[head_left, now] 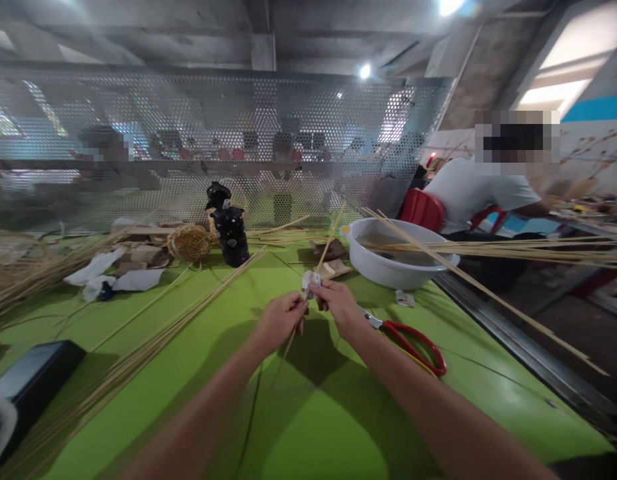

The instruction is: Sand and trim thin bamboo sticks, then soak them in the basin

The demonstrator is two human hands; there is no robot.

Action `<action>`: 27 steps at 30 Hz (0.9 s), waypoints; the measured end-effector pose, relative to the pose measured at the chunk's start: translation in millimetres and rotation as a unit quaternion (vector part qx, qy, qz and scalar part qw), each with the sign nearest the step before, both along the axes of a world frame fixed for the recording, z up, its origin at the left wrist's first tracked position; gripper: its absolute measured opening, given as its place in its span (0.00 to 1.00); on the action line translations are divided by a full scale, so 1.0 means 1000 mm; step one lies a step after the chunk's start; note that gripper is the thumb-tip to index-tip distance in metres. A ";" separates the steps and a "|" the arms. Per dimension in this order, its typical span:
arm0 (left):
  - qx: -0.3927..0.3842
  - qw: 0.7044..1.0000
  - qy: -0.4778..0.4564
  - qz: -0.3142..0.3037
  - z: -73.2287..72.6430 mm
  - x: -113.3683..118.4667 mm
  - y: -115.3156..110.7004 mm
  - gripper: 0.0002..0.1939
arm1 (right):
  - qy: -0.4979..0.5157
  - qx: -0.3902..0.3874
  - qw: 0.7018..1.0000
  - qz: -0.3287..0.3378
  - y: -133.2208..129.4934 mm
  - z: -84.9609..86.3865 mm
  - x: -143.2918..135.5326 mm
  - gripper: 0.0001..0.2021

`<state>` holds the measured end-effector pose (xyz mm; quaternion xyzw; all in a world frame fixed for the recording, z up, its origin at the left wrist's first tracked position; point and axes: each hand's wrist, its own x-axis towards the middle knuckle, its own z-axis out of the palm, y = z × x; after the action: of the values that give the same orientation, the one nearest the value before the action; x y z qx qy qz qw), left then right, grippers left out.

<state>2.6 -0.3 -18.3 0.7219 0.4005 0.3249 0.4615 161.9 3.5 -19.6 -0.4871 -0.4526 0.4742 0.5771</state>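
My left hand (283,323) is closed, pinching a thin tan cane strip (330,241) over the middle of the green table. The strip runs on a slant, its lower part coming out below the hand and its upper part pointing away from me. Close beside it, my right hand (341,303) pinches a small crumpled white tissue (310,280) against the same strip. Its fingertips are partly hidden by the tissue. Scissors with red handles (439,355) lie next to my right forearm, which covers part of them.
A white basin (398,267) of water has long cane strips (513,248) across it. At left lie more strips (163,333), a woven piece (189,242), a black bottle (231,233), paper scraps (138,280) and a dark box (36,383). A person (481,187) sits at right.
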 end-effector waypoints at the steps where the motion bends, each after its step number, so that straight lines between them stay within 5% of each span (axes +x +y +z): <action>1: -0.019 1.000 -0.002 -0.020 0.003 0.001 -0.003 0.13 | 0.021 0.003 1.000 -0.023 0.002 0.003 0.004 0.13; 4: -0.085 0.994 -0.020 -0.060 0.009 0.002 -0.007 0.14 | 0.059 0.017 0.996 -0.067 0.003 0.013 0.010 0.13; 7: -0.119 0.989 -0.061 -0.060 0.009 0.001 -0.002 0.15 | 0.057 0.024 0.997 -0.036 -0.002 0.013 0.003 0.13; 11: -0.106 0.987 -0.112 -0.051 0.006 0.000 0.002 0.15 | 0.036 0.017 0.999 0.020 -0.009 0.007 -0.011 0.14; 18: -0.121 0.989 -0.059 -0.065 0.014 0.004 -0.009 0.13 | 0.077 0.039 0.993 -0.081 0.007 0.009 0.012 0.14; 27: -0.111 0.987 -0.099 -0.054 0.008 0.002 -0.002 0.15 | 0.036 0.023 0.999 -0.025 -0.005 0.009 -0.004 0.14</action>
<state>4.5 -2.1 -10.5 0.6511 0.3468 0.3232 0.5927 157.4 -1.7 -10.4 -0.4670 -0.4300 0.4667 0.6157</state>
